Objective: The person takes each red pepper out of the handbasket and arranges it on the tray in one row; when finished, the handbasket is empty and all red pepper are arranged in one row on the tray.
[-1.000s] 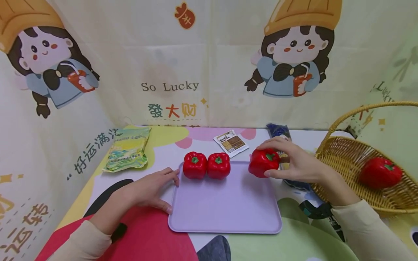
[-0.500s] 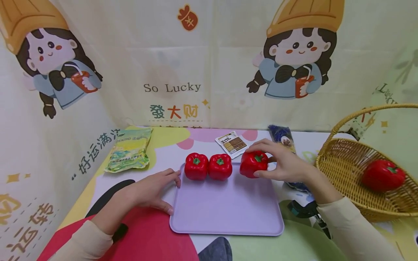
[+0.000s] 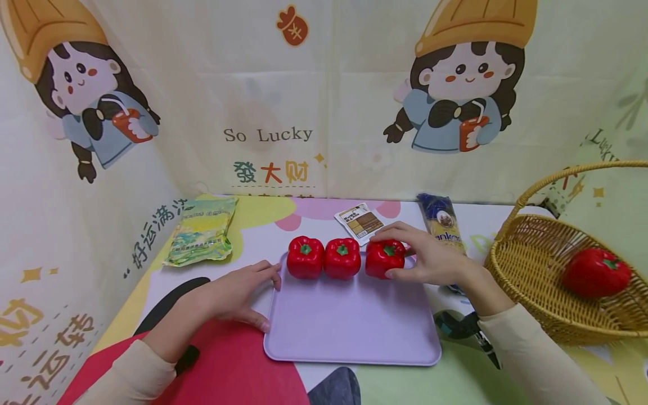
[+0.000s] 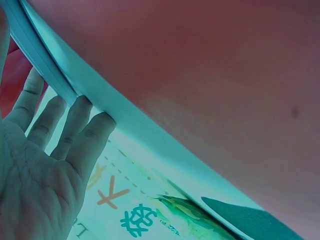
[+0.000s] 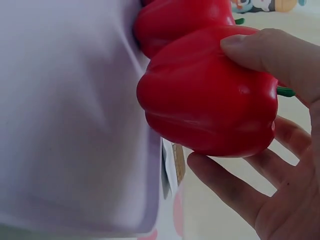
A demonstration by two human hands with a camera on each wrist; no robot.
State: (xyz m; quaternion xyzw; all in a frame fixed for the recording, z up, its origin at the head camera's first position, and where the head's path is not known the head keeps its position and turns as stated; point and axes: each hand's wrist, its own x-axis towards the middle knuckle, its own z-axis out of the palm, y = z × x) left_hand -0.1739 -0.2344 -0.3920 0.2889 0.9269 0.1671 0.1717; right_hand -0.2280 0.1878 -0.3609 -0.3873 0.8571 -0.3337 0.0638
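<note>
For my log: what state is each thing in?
Lavender tray: lying flat
Left hand: touching tray edge
Right bell pepper: held by right hand
Middle bell pepper: upright
Left bell pepper: upright
Wicker basket: handle raised
Basket bell pepper: tilted
Green bag: lying flat
White packet: lying flat
Blue bag: lying, partly hidden

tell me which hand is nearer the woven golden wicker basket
Right. The right hand holds a glossy red bell pepper at the far edge of the lilac rectangular tray, left of the basket; the left hand is farther, at the tray's left edge.
</note>
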